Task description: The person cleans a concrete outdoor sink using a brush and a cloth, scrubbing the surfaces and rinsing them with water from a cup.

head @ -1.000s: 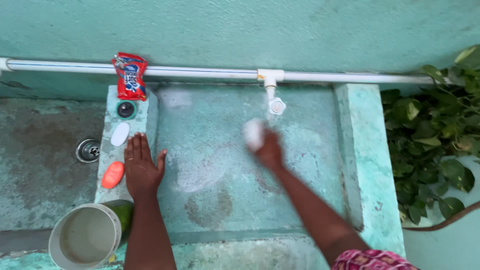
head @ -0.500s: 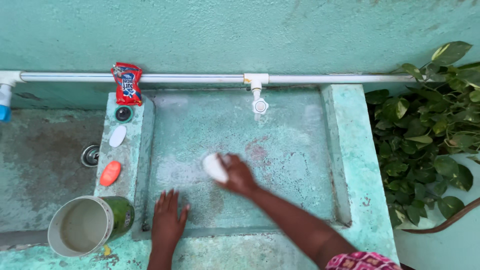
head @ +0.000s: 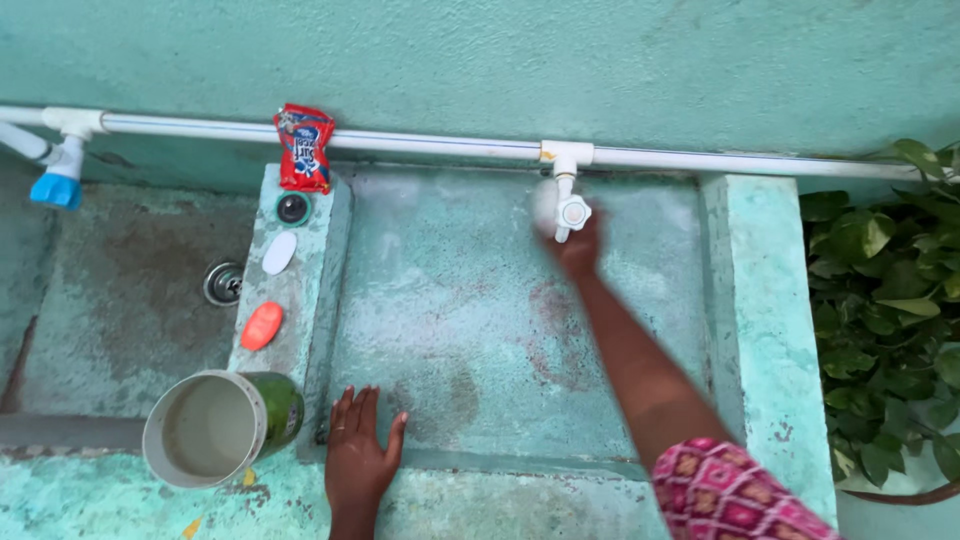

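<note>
My right hand (head: 580, 248) reaches to the back of the teal concrete wash basin (head: 450, 300), just under the white tap (head: 572, 212). It is closed on a white lump (head: 545, 205), blurred, held against the back wall beside the tap. My left hand (head: 360, 450) lies flat with fingers apart on the basin's front edge, holding nothing. The basin floor shows wet patches and reddish stains.
On the ledge left of the basin lie a red sachet (head: 305, 147), a dark round lid (head: 292, 208), a white soap bar (head: 279, 253) and an orange soap bar (head: 262, 326). A white-and-green bucket (head: 215, 425) stands below them. A drain (head: 223, 284) and blue tap (head: 57, 185) are further left; plants (head: 890, 300) at right.
My right hand swept with the white lump from the tap down to the basin's middle, then back up to the tap. My left hand moved from the ledge to the front edge.
</note>
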